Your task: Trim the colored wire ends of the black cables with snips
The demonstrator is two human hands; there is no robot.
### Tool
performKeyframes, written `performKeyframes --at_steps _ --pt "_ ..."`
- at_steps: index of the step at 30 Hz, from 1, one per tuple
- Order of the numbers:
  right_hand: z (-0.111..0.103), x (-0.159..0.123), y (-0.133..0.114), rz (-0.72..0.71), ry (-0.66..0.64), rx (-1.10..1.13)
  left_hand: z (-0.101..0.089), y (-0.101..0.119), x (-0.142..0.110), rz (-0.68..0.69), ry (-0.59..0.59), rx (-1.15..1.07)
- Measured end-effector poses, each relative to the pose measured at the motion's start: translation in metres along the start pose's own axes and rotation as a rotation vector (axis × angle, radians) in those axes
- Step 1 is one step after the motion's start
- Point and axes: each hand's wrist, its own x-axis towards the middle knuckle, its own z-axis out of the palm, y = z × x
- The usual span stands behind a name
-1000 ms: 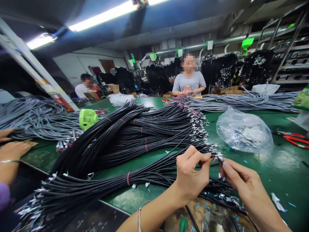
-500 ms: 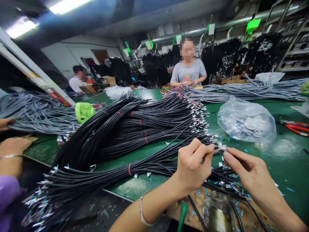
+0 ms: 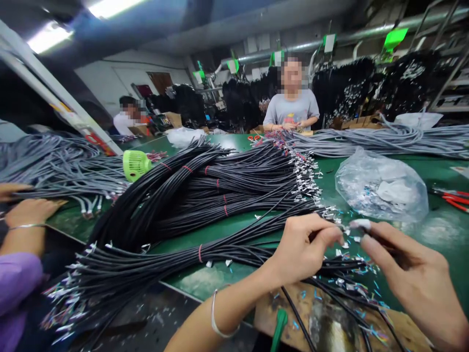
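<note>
The left hand (image 3: 304, 249) pinches 1 black cable (image 3: 256, 230) end over the green table (image 3: 220, 234); the right hand (image 3: 410, 266) pinches a small white piece (image 3: 361, 224) (a terminal, probably). Loose grip could drop it among the scraps (image 3: 351, 283).

No text, label, brand, number or sign can be read anywhere in the view. Green tags (image 3: 393, 38) hang from a pipe along the back wall, but any print on them is too small and blurred to make out. A slanted post (image 3: 95, 142) at the left carries a red and yellow sticker whose marks cannot be read. The grey shirt (image 3: 292, 111) of the person across the counter (image 3: 234, 230) bears a coloured print that is also unreadable.
</note>
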Motion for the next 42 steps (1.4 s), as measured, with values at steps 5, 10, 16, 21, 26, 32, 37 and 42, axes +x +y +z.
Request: performKeyframes --at_steps 5,10,16,21,26,32,37,42 --pt "-0.007 -0.004 -0.003 -0.055 0.025 0.011 -0.002 0.004 0.0 -0.133 -0.213 -0.185" --pt "-0.007 -0.01 0.003 -0.167 0.073 -0.091 -0.001 0.004 0.001 -0.249 -0.286 -0.254" --pt "0.003 -0.012 -0.002 -0.223 0.153 -0.245 0.008 -0.008 0.0 -0.373 -0.26 -0.38" --pt "0.012 -0.008 -0.002 0.051 0.161 -0.059 0.022 -0.017 -0.001 -0.457 -0.303 -0.556" --pt "0.019 -0.005 0.002 0.185 0.18 0.218 0.031 -0.012 -0.002 -0.587 -0.153 -0.767" --pt "0.026 -0.023 -0.01 -0.013 0.281 -0.119 0.027 -0.012 0.004 -0.457 0.14 -0.462" --pt "0.019 -0.021 -0.012 -0.199 0.254 -0.415 0.02 -0.017 0.006 -0.23 0.155 -0.122" --pt "0.01 -0.005 -0.004 0.029 0.159 -0.042 0.019 -0.013 0.001 -0.204 0.097 -0.138"
